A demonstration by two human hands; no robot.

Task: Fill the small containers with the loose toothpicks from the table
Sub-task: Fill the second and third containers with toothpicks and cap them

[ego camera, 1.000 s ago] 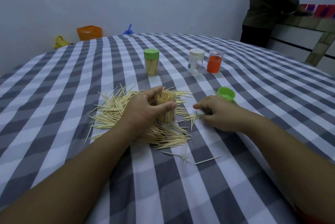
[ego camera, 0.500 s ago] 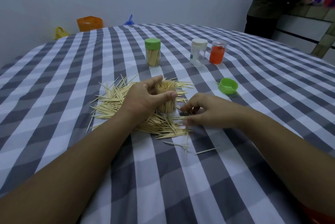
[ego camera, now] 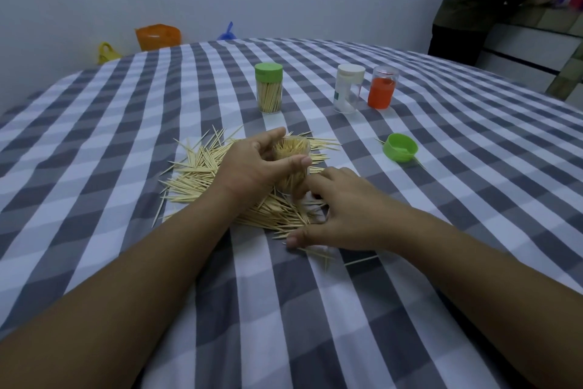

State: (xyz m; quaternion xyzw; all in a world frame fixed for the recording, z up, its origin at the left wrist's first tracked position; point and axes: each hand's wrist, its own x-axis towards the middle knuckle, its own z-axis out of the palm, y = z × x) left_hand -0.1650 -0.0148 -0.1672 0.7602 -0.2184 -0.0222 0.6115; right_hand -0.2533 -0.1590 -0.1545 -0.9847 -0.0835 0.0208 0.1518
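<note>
My left hand [ego camera: 252, 164] is wrapped around a clear open container [ego camera: 291, 152] standing upright and packed with toothpicks. Around and under it lies a pile of loose toothpicks [ego camera: 195, 174] on the checked tablecloth. My right hand [ego camera: 344, 215] rests palm down on the pile's near right edge, fingers spread over several toothpicks; whether it grips any is hidden. A loose green lid [ego camera: 400, 147] lies open side up to the right. Farther back stand a green-lidded container [ego camera: 268, 87] full of toothpicks, a white-lidded clear container [ego camera: 348, 87] and an orange container [ego camera: 382, 87].
The grey and white checked tablecloth [ego camera: 126, 123] covers the whole table. A few stray toothpicks [ego camera: 359, 260] lie near my right wrist. A person [ego camera: 479, 0] stands at a counter at the far right. Orange, yellow and blue bags [ego camera: 157, 37] sit behind the table by the wall.
My right hand has moved from beside the green lid leftward and nearer, onto the pile's near edge below the container. My left hand has kept its hold on the container.
</note>
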